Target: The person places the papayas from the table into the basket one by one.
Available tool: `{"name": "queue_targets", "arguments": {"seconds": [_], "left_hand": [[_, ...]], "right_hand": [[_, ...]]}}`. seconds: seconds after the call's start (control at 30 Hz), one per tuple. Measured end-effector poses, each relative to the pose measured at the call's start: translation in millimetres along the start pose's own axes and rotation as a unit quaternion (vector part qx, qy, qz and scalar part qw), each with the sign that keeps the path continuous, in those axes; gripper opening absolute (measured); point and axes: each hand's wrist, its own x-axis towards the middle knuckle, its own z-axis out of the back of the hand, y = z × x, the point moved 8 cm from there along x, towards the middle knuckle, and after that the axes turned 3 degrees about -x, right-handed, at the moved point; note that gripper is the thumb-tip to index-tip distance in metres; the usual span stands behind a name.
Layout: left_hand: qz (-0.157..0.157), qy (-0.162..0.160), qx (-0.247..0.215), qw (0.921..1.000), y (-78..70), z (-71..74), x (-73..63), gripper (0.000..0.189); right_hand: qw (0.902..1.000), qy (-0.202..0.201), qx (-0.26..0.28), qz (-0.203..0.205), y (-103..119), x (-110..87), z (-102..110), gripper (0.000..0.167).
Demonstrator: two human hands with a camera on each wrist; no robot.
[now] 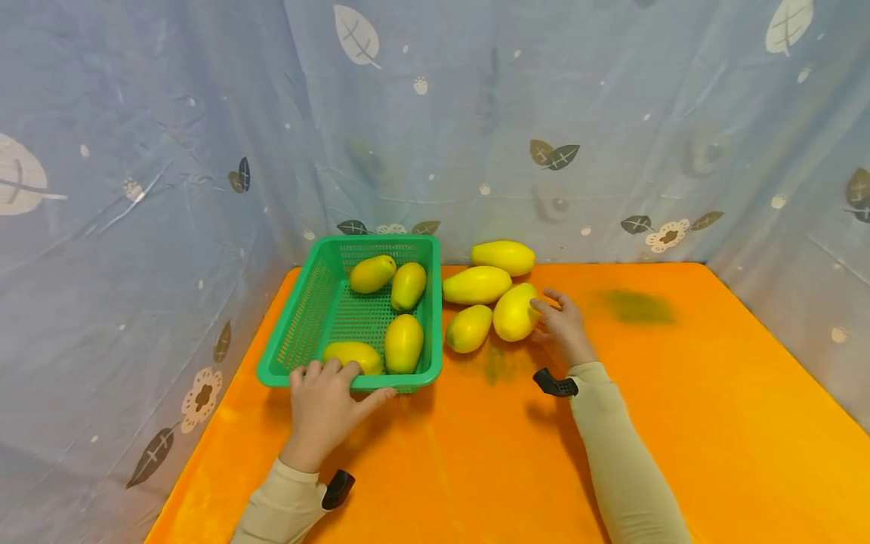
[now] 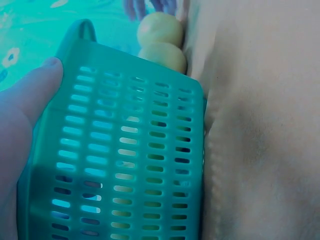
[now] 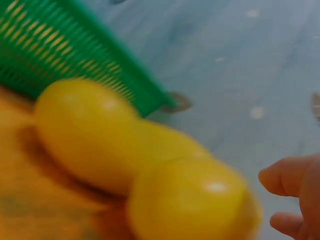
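Note:
My left hand holds the near rim of a green plastic basket, fingers over the edge and thumb along the outside. Several yellow mangoes lie in the basket; one mango is right by the left fingertips, partly hidden by them. To the right of the basket, my right hand reaches beside a plump yellow mango, fingers spread and loosely bent at its right side. In the right wrist view a gap shows between the fingers and the nearest mango.
Beside that mango lie a smaller mango, a long mango and another mango at the back. An orange cloth covers the table. A patterned curtain hangs behind and on both sides.

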Motion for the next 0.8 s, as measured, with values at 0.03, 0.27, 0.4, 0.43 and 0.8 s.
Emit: {"name": "queue_targets", "arguments": {"seconds": [0.03, 0.27, 0.4, 0.43, 0.8], "left_hand": [[-0.001, -0.003, -0.002, 1.0000, -0.8, 0.2, -0.4, 0.085], [-0.005, -0.011, -0.008, 0.9999, -2.6, 1.4, -0.9, 0.097], [-0.003, -0.016, -0.005, 0.9999, 0.5, 2.0, -0.8, 0.097], [-0.003, -0.015, -0.005, 0.9999, 1.0, 1.9, -0.8, 0.097], [0.000, -0.006, 0.004, 1.0000, 1.6, 0.4, -0.6, 0.059]], "right_hand": [[0.9999, -0.004, -0.012, 0.001, -2, 1.9, -4, 0.072], [0.9997, -0.014, -0.018, 0.004, -7, 7.2, -21, 0.074], [0.9999, -0.012, -0.001, 0.006, -5, 7.5, -24, 0.073], [0.9999, -0.012, 0.001, 0.006, -4, 7.5, -25, 0.073], [0.9976, -0.004, 0.026, 0.064, 29, -21.5, -17, 0.071]]}}
